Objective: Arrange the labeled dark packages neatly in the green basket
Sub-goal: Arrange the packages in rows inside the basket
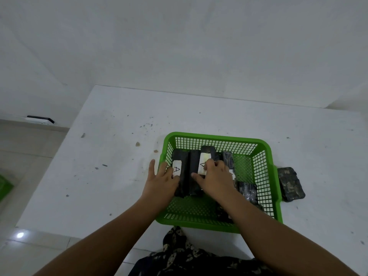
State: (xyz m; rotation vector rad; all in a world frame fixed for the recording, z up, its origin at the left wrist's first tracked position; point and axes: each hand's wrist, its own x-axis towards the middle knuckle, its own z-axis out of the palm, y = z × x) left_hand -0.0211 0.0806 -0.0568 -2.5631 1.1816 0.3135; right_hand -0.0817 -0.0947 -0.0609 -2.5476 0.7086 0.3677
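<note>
Green basket, both hands inside

Green basket [266,176] stands on the white table [111,156]. Left hand [161,181] lies spread on the package marked A [179,172]; right hand [216,177] pinches a neighbouring labeled package [196,166]. Right of both hands, one dark package [290,184] lies outside.

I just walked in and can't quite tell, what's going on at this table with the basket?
A person is lining up dark packages in a green basket on a white table. The left hand rests on a package labeled A by the basket's left wall, while the right hand presses a second labeled package beside it. More dark packages sit loosely on the right side, and one package lies outside on the table.
</note>
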